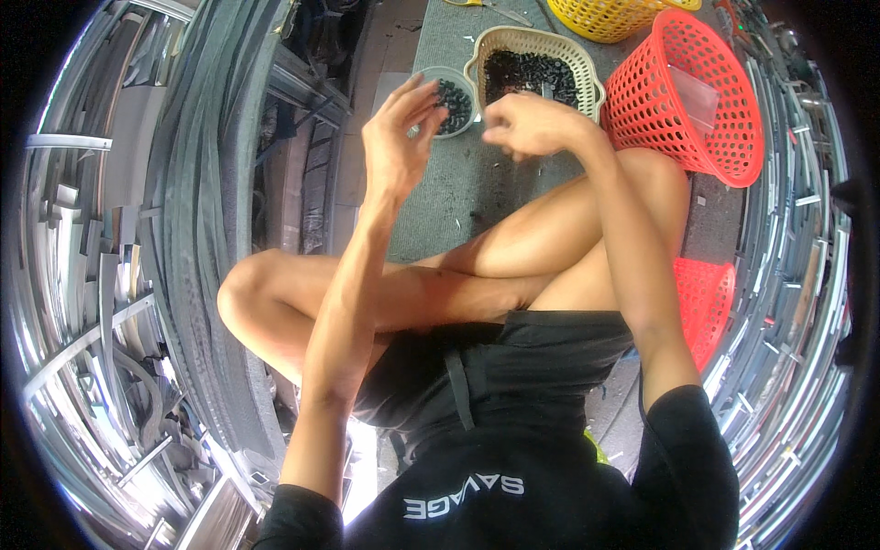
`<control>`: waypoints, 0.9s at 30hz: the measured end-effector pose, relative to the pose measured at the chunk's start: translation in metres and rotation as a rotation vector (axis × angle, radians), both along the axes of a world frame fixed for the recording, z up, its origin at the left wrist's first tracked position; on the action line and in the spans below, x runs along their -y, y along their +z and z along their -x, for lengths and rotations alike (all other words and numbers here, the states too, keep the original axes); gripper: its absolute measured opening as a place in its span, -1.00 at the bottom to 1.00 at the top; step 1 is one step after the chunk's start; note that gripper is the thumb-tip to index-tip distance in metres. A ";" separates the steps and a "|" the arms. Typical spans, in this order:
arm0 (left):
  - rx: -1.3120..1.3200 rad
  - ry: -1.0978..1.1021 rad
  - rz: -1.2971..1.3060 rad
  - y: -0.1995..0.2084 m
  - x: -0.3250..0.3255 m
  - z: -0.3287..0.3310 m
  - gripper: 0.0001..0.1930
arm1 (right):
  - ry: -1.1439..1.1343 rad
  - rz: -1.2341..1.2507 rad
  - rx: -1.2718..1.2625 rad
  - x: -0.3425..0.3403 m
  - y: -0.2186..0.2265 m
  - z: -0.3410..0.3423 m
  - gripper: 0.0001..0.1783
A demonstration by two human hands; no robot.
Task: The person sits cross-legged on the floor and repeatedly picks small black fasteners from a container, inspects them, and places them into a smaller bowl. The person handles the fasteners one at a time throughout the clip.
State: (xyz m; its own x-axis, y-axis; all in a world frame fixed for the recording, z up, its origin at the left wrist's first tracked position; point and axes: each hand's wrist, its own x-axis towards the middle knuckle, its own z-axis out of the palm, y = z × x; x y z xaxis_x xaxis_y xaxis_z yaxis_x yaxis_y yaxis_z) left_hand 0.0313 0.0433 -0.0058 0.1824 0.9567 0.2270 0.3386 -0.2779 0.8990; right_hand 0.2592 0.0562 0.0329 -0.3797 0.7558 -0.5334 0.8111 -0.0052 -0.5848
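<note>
The left hand [396, 142] is half open with loosely bent fingers, its fingertips over the near-left side of a round, translucent plastic bowl [476, 105] of small black pieces [455, 103]. The right hand [536, 126] curls inward, blurred; whether it grips anything, I cannot tell. Just beyond the right hand, a cream, perforated plastic basket [587, 70] holds more black bits [515, 71]. To its right stands a red, round-holed plastic basket [634, 92].

A grey mat [445, 202] carries a round bowl [473, 108], a beige basket [583, 71] and yellow-handled scissors [478, 4]
</note>
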 end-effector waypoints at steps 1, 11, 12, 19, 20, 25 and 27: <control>-0.094 -0.027 -0.107 0.001 0.002 0.000 -0.70 | -0.002 -0.027 0.079 0.000 -0.001 -0.007 -0.71; -0.625 -0.692 0.074 -0.035 0.046 -0.006 -0.75 | -0.441 -0.532 0.297 -0.040 -0.071 -0.045 -0.68; -0.674 -0.715 0.047 -0.042 0.054 -0.008 -0.74 | -0.399 -0.577 0.281 -0.039 -0.079 -0.042 -0.67; -0.650 -0.726 0.053 -0.060 0.060 -0.018 -0.81 | -0.334 -0.548 0.388 -0.038 -0.099 -0.026 -0.60; -0.589 -0.711 0.028 -0.057 0.057 -0.017 -0.83 | -0.333 -0.482 0.372 -0.039 -0.097 -0.027 -0.57; -0.344 -0.635 0.114 -0.033 0.038 -0.011 -0.85 | -0.325 -0.399 0.315 -0.035 -0.092 -0.029 -0.65; -0.309 -0.612 0.132 -0.024 0.033 -0.009 -0.85 | -0.323 -0.375 0.331 -0.034 -0.091 -0.030 -0.65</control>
